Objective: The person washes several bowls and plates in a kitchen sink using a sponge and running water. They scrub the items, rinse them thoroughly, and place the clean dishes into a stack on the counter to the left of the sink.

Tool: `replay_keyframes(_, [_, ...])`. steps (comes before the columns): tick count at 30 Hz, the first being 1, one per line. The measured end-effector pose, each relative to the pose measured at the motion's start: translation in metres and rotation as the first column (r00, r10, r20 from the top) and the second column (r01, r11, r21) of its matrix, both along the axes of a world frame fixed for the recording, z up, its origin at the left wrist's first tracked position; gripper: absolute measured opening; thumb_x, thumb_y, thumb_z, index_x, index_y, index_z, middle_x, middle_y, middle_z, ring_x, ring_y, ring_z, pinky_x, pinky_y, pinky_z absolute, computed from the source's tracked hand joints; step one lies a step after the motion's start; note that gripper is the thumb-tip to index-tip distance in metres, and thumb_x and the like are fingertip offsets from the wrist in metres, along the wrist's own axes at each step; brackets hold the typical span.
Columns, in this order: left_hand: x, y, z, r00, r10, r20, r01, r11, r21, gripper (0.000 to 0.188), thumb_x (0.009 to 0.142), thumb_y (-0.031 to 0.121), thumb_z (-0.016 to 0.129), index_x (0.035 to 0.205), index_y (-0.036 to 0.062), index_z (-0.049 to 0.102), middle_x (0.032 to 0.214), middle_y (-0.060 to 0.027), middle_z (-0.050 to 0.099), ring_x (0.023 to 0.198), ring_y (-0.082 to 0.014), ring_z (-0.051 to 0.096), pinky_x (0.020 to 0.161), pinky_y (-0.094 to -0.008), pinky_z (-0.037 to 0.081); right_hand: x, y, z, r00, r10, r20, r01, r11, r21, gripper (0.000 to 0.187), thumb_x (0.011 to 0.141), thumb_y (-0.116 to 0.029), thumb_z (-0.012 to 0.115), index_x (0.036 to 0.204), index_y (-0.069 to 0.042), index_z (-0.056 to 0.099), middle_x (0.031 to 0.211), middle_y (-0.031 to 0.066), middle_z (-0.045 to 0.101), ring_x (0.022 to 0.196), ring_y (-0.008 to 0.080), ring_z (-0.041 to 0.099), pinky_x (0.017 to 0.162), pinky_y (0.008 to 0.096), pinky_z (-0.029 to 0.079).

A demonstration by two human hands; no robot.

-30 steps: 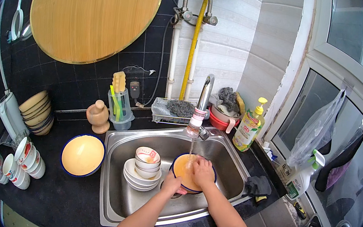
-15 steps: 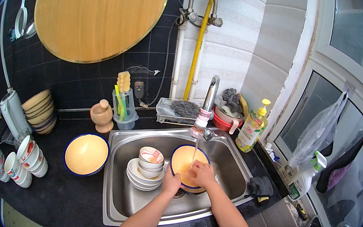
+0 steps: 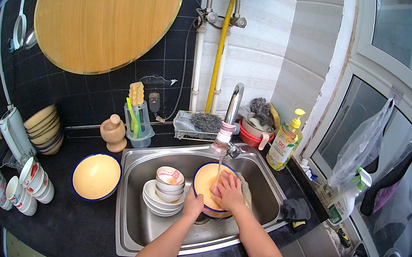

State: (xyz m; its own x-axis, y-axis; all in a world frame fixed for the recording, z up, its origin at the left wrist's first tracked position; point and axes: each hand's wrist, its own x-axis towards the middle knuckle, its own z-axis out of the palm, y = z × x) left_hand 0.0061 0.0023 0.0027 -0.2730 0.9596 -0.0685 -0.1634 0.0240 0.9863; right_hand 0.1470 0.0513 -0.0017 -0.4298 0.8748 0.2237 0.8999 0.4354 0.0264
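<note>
The left hand (image 3: pixel 194 202) gripped a blue-rimmed yellow bowl (image 3: pixel 204 178) in the sink (image 3: pixel 123 221), apparently steadying it beneath the running tap (image 3: pixel 233 106); the right hand (image 3: pixel 230 193) lay spread over its right side, unclenched.

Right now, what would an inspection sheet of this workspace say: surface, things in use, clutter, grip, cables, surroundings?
Surface: black countertop, wet-looking near the front edge of the steel sink.
Things in use: held blue-rimmed bowl, tilted under the running faucet.
Clutter: small white bowls stacked on white dishes in the sink; second blue-rimmed bowl and wooden mortar on the countertop.
Grip: left hand grasps the held bowl's rim; right hand spreads open over its inside.
Cables: grey cable down the wall.
Surroundings: yellow corrugated hose behind the faucet; window at right.
</note>
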Motion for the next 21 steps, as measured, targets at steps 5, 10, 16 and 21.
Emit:
replay_keyframes(5, [-0.016,0.011,-0.016,0.985,0.022,0.173,-0.001,0.993,-0.121,0.040,0.077,0.000,0.039,0.117,0.0009,0.042,0.101,-0.0203,0.054,0.071,-0.0292,0.062,0.046,-0.0358,0.056,-0.008,-0.007,0.027,0.941,0.073,-0.330,-0.249,0.809,-0.532,0.059,0.076,-0.060,0.045,0.110,-0.013,0.058,0.112,0.0100,0.056,0.111,0.0251,0.046,0.096,0.0368,0.029])
replay_keyframes(10, [-0.017,0.006,-0.007,0.979,0.068,0.192,-0.040,0.988,-0.147,0.026,0.081,0.009,0.036,0.102,-0.0044,0.044,0.080,-0.0190,0.058,0.058,-0.0264,0.062,0.038,-0.0315,0.051,-0.013,-0.026,0.056,0.949,0.175,-0.262,-0.296,0.776,-0.556,0.054,0.068,-0.056,0.059,0.105,-0.018,0.060,0.108,0.0081,0.059,0.100,0.0256,0.054,0.086,0.0332,0.040])
replay_keyframes(16, [-0.025,0.010,0.006,0.980,-0.043,0.194,0.093,0.962,-0.257,0.027,0.082,0.018,0.038,0.096,-0.0038,0.045,0.065,-0.0159,0.057,0.044,-0.0220,0.057,0.037,-0.0302,0.050,-0.010,-0.020,0.053,0.905,0.090,-0.416,-0.285,0.854,-0.435,0.036,0.074,-0.039,0.063,0.103,-0.019,0.062,0.096,0.0047,0.062,0.087,0.0217,0.059,0.078,0.0291,0.044])
replay_keyframes(21, [-0.021,0.007,0.019,0.954,-0.137,0.267,0.196,0.958,-0.208,0.037,0.091,0.032,0.037,0.105,-0.0019,0.042,0.068,-0.0147,0.057,0.050,-0.0220,0.059,0.045,-0.0316,0.052,-0.013,-0.022,0.062,0.528,-0.140,-0.838,-0.288,0.899,-0.332,0.029,0.077,-0.023,0.064,0.103,-0.009,0.061,0.095,0.0069,0.063,0.085,0.0141,0.060,0.076,0.0246,0.045])
